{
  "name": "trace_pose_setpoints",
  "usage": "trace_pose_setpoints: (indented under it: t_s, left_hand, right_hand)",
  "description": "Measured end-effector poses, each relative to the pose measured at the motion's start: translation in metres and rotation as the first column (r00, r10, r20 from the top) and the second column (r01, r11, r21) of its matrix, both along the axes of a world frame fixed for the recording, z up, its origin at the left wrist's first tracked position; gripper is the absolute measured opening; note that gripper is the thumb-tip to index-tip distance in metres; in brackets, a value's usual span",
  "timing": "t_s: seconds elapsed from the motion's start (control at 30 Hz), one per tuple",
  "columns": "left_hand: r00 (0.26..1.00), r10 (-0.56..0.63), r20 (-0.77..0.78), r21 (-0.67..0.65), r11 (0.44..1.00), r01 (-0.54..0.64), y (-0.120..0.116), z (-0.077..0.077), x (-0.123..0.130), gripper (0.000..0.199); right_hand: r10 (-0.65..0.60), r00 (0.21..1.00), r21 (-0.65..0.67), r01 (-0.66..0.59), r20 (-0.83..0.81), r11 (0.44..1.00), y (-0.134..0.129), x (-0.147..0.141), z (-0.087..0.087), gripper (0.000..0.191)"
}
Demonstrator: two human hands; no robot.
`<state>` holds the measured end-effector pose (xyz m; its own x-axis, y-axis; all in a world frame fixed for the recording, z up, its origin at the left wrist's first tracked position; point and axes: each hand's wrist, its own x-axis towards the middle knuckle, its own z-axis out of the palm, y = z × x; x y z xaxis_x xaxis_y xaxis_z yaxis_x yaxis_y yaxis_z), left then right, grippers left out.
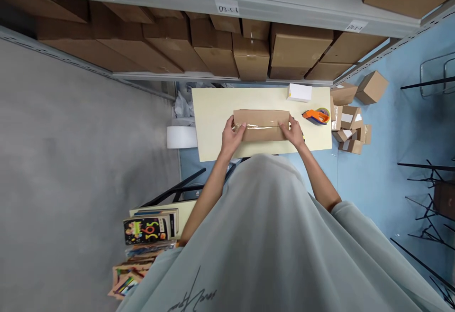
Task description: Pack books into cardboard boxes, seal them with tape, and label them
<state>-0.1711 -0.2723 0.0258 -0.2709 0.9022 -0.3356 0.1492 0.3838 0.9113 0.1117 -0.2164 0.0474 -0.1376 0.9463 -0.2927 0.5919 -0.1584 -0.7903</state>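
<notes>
Here at the centre of the frame, the left hand and right hand grip opposite ends of a taped carton above the pale table. Cardboard looks stiff, probably light; the clear tape could be slick, so those end edges suit a hold.

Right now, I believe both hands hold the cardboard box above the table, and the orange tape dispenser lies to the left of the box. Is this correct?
Not quite: the head view shows the orange tape dispenser to the right of the cardboard box. The rest stands: the left hand and right hand hold the box over the table.
</notes>
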Motion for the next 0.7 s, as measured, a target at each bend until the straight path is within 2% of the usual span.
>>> trace_pose_setpoints:
  t_s: [0.07,0.13,0.2,0.33,0.43,0.53,0.6,0.7]
  left_hand:
    - [0.999,0.047,0.020,0.006,0.999,-0.047,-0.016,-0.002,0.001,0.085]
    - [0.996,0.087,0.023,-0.063,0.994,-0.085,-0.033,-0.008,0.003,0.082]
    - [0.996,0.084,0.016,-0.134,0.988,-0.081,-0.047,-0.016,0.005,0.074]
    - [0.999,0.046,0.006,-0.181,0.982,-0.045,-0.060,-0.032,0.009,0.058]
    - [1.000,0.016,-0.005,-0.190,0.982,-0.017,-0.058,-0.043,0.007,0.058]
    - [0.999,-0.039,0.013,-0.219,0.975,0.041,-0.049,-0.051,0.004,0.064]
    - [0.998,-0.050,0.036,-0.253,0.966,0.058,-0.039,-0.054,0.000,0.069]
    - [0.999,-0.011,0.032,-0.270,0.963,0.019,-0.014,-0.054,-0.006,0.077]
  right_hand:
    - [-0.036,0.999,0.048,0.036,-0.003,0.998,-0.010,0.003,0.011,0.087]
    - [-0.086,0.995,0.057,0.088,-0.048,0.994,-0.023,0.006,0.013,0.083]
    - [-0.147,0.984,0.021,0.150,-0.101,0.988,-0.038,0.011,0.006,0.083]
    - [-0.248,0.957,-0.097,0.236,-0.147,0.967,-0.063,0.022,-0.025,0.086]
    - [-0.247,0.952,-0.200,0.210,-0.182,0.957,-0.072,0.027,-0.045,0.088]
    - [-0.214,0.964,-0.261,0.167,-0.161,0.951,-0.069,0.029,-0.058,0.091]
    - [-0.180,0.977,-0.261,0.144,-0.118,0.955,-0.059,0.029,-0.064,0.092]
    - [-0.116,0.991,-0.198,0.100,-0.068,0.975,-0.035,0.030,-0.069,0.090]
